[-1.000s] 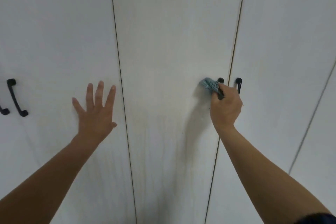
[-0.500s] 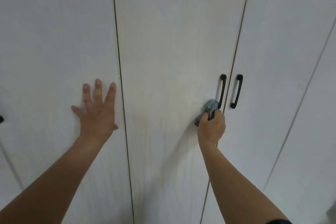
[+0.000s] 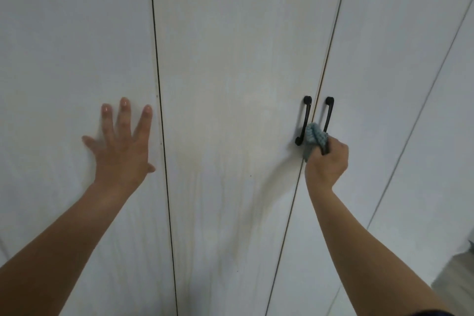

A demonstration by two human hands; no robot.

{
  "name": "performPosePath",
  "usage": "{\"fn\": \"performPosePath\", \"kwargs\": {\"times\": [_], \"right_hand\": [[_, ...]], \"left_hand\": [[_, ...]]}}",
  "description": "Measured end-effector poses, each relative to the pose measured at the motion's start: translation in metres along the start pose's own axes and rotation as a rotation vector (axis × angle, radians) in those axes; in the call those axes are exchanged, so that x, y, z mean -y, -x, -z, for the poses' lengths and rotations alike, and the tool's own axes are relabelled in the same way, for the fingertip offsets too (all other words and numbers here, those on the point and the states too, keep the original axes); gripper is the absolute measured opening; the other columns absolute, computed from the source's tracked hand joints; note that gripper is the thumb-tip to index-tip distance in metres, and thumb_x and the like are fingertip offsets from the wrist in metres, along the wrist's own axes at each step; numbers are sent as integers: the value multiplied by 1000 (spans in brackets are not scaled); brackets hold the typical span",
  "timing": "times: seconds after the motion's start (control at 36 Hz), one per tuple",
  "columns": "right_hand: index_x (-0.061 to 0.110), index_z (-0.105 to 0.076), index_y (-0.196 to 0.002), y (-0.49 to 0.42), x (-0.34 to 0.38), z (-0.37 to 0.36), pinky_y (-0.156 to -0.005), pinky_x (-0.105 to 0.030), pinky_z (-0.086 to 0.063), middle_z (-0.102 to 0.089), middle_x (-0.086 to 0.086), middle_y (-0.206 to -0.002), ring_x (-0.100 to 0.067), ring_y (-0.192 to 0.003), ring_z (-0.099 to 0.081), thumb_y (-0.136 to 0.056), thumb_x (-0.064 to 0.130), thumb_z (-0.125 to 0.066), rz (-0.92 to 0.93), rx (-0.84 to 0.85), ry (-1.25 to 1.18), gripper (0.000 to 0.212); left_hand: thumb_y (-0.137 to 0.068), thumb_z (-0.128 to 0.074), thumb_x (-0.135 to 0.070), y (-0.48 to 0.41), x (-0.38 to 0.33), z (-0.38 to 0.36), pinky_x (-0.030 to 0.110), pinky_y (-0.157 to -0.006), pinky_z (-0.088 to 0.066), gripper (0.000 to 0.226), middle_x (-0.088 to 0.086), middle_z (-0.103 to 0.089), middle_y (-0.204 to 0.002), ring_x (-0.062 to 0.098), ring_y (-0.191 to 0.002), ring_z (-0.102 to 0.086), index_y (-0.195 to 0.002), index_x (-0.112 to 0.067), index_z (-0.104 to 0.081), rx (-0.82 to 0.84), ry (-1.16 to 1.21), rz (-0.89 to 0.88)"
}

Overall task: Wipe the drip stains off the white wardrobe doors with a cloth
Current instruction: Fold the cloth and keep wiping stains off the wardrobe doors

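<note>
- The cloth (image 3: 315,137) is a small blue-grey wad with a ribbed weave, bunched up and sticking out at 11 o'clock from the right hand (image 3: 327,161).
- The right hand is closed into a fist around the cloth, pressing it at the seam between the middle door (image 3: 238,59) and the right door (image 3: 384,72), against the lower ends of the two black handles (image 3: 305,118).
- The left hand (image 3: 120,146) lies flat on the left door (image 3: 71,46), fingers spread apart, holding nothing.
- Faint yellowish drip stains (image 3: 220,200) run down the middle door at 6 o'clock from its centre (pale and hard to trace).
- The fist covers the lower end of the right-hand handle and most of the cloth.
- At the 4 o'clock edge a grey-beige shape (image 3: 459,279) is cut off and cannot be identified.
</note>
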State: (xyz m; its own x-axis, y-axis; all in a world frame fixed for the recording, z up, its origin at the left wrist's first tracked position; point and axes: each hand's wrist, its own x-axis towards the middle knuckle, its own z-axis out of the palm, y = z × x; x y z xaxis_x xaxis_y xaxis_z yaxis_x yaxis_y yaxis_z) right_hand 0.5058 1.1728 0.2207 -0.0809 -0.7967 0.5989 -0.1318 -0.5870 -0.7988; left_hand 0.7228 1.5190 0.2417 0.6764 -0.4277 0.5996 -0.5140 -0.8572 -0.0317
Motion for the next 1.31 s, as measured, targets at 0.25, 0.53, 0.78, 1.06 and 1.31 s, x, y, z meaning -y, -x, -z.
{"fn": "performPosePath", "kwargs": {"times": [0.25, 0.53, 0.78, 1.06, 1.31], "right_hand": [[-2, -65, -90, 88, -54, -33, -69, -38, -47, -58, -14, -99, -33, -83, -58, -78, -16, -64, 162, 220, 38, 19], [8, -77, -107, -18, 48, -26, -79, -14, -44, -61, -21, -98, -22, -90, -55, -83, -8, -67, 616, -192, -195, 30], [14, -79, -105, -53, 90, -59, -62, -29, -40, -64, -17, -96, -33, -91, -51, -103, 10, -54, 1008, -147, -34, 25], [6, -76, -116, 1, 15, -77, -90, -30, -37, -63, -20, -98, -39, -88, -54, -91, -3, -66, 899, -125, 17, 27], [14, -66, -123, 64, -66, -64, -71, -48, -48, -58, -17, -98, -34, -87, -47, -90, -2, -68, 891, 131, 96, 38]], "left_hand": [[-53, -97, -49, 1, -1, 0, 87, -97, -29, 155, 14, 22, -169, 48, -154, 13, -164, -28, 8, -15, -41, -13], [-50, -91, -59, 8, 7, -1, 86, -91, -36, 145, 21, 5, -170, 53, -153, -2, -166, -21, -11, -84, -89, -62], [-54, -89, -67, 34, 11, -25, 80, -100, -32, 142, 17, 0, -172, 47, -156, -6, -166, -24, -12, -210, -74, -43], [-49, -88, -70, 47, 26, -58, 88, -101, -17, 149, 23, 0, -170, 51, -155, 0, -165, -24, -9, -131, -57, -66], [-39, -100, -50, 43, 23, -57, 92, -92, -19, 150, 23, -2, -170, 51, -154, 4, -163, -23, -20, -70, 36, -54]]}}
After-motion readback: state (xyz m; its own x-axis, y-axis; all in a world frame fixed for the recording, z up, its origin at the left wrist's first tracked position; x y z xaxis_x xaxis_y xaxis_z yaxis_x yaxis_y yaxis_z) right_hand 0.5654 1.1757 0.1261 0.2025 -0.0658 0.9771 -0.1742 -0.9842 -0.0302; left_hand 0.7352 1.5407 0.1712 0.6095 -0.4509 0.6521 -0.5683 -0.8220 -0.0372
